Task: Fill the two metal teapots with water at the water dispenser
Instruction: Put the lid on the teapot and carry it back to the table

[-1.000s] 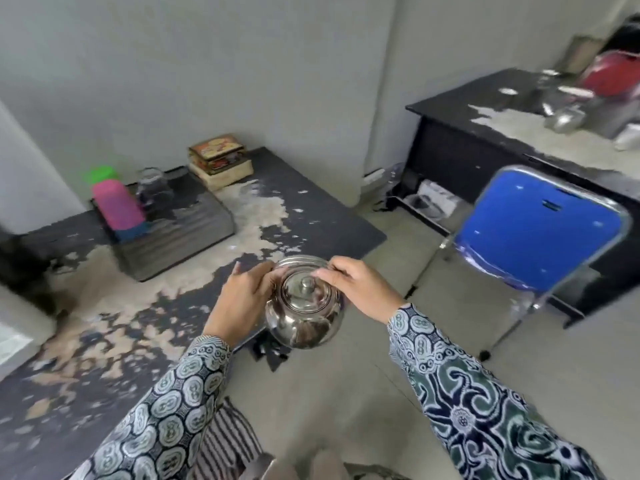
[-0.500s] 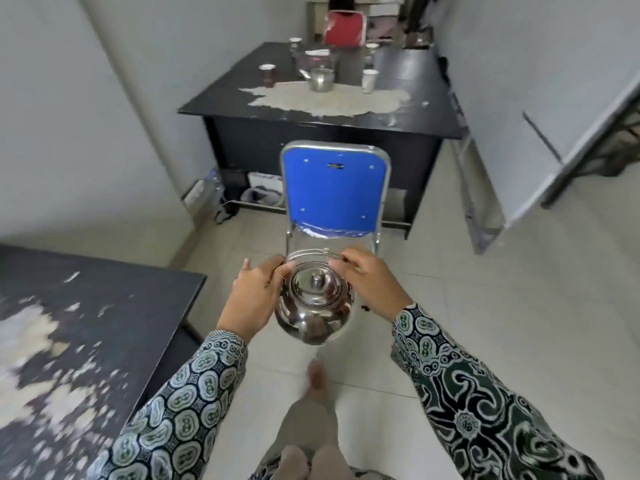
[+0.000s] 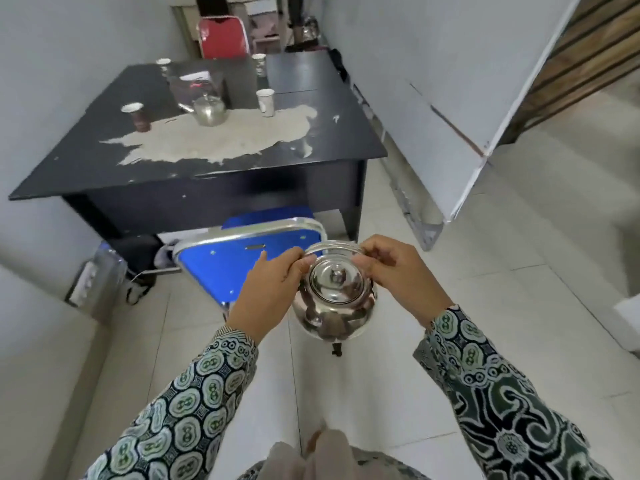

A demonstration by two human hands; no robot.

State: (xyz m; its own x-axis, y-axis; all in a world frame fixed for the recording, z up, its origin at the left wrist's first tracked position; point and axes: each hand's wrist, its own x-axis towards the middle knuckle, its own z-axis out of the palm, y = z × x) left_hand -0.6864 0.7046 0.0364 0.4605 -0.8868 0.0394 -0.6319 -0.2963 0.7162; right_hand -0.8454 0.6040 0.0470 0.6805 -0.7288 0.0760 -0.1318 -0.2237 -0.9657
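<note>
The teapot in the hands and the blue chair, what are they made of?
The teapot looks like polished metal, probably steel: it mirrors the hands and the room. The blue chair back seems to be padded vinyl or plastic with a slight sheen, framed by a shiny metal tube; which one is hard to tell.

1. Ahead of you stands a black desk with peeling top (image 3: 322, 133).
2. A blue metal-framed folding chair (image 3: 221, 268) stands at its near edge.
3. A white paper cup (image 3: 266, 102) stands mid-desk.
4. A red chair (image 3: 223, 38) stands beyond its far edge.
</note>
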